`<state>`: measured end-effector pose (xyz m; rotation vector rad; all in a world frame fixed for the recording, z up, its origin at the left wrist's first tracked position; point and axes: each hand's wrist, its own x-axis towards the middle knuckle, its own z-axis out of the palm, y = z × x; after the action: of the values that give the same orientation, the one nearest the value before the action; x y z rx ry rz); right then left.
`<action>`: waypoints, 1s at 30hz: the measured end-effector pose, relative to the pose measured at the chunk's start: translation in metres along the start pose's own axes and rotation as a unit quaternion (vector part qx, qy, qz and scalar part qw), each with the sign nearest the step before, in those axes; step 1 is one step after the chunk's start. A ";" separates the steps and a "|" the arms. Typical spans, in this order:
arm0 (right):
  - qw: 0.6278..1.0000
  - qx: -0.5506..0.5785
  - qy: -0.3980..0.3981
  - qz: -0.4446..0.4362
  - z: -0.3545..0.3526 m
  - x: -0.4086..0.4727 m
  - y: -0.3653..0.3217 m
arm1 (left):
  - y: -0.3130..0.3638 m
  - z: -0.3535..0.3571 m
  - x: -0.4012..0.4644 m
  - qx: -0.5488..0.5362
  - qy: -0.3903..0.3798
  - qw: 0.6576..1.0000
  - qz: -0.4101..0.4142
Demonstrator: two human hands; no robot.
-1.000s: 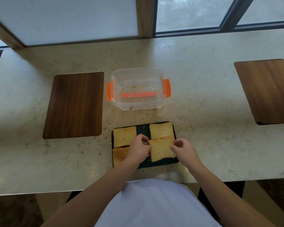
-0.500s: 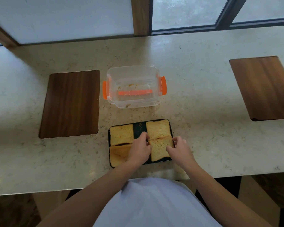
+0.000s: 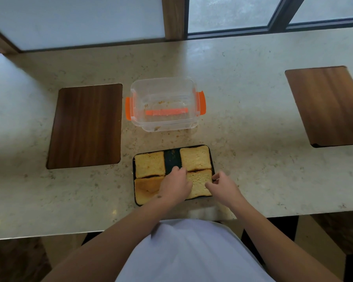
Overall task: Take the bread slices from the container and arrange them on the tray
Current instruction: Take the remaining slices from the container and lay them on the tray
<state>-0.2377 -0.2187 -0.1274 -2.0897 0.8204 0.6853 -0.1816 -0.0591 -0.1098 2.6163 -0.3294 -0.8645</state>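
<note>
A black tray near the counter's front edge carries four toasted bread slices: far left, far right, near left and near right. My left hand lies over the left edge of the near right slice, fingertips at its far corner. My right hand pinches that slice's right edge at the tray's rim. The slice lies flat. Behind the tray stands the clear container with orange latches, holding only crumbs.
A dark wooden board lies left of the container and another wooden board at the far right. Crumbs are scattered on the marble counter between container and tray. Windows run along the back edge.
The near right slice, tilted in both hands a second ago, now lies flat in the tray's near right corner. Both hands stay at its edges.
</note>
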 end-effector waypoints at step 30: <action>0.988 -0.086 0.030 -0.125 0.010 -0.005 -0.051 | -0.079 -0.039 -0.010 -0.304 0.074 0.934 -0.171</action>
<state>-0.2051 -0.1838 -0.1057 -2.3287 0.5329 0.5749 -0.1573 0.0266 -0.1076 2.1511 0.3927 -0.7159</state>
